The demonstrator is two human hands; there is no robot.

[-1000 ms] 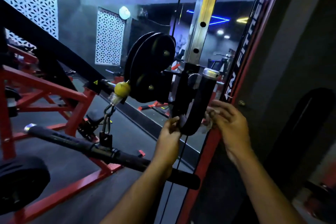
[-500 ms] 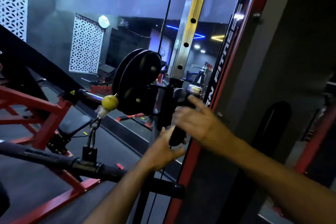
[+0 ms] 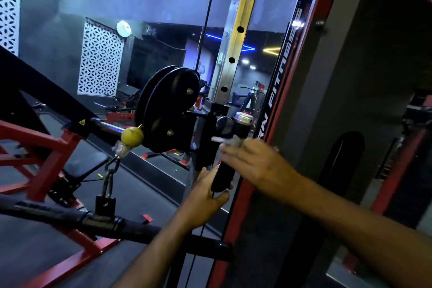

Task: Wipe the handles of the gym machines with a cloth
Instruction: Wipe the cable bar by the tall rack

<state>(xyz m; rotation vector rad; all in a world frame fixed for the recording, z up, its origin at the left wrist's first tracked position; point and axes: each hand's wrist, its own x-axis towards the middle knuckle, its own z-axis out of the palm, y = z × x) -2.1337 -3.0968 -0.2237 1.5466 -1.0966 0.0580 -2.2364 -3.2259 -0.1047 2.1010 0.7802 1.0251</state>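
Observation:
A black U-shaped foam handle (image 3: 222, 176) with a chrome end cap (image 3: 243, 119) hangs on the cable machine, in the middle of the view. My left hand (image 3: 207, 194) grips the handle's lower bend from below, thumb on the right side. My right hand (image 3: 256, 162) reaches across the handle's right arm from the right. It holds a small pale cloth (image 3: 230, 143) at its fingertips against the foam. The hand and cloth are motion-blurred, so the exact grip is unclear.
A long black bar (image 3: 121, 225) hangs from a chain (image 3: 108, 179) under a yellow ball (image 3: 132, 136) at lower left. Behind the handle are a black pulley wheel (image 3: 168, 110) and a drilled steel upright (image 3: 238, 30). Grey shroud (image 3: 350, 100) fills the right; red frames (image 3: 46, 145) stand left.
My right hand moved from the handle's right side up and across its front with the cloth. My left hand stayed on the lower bend. The view shifted slightly.

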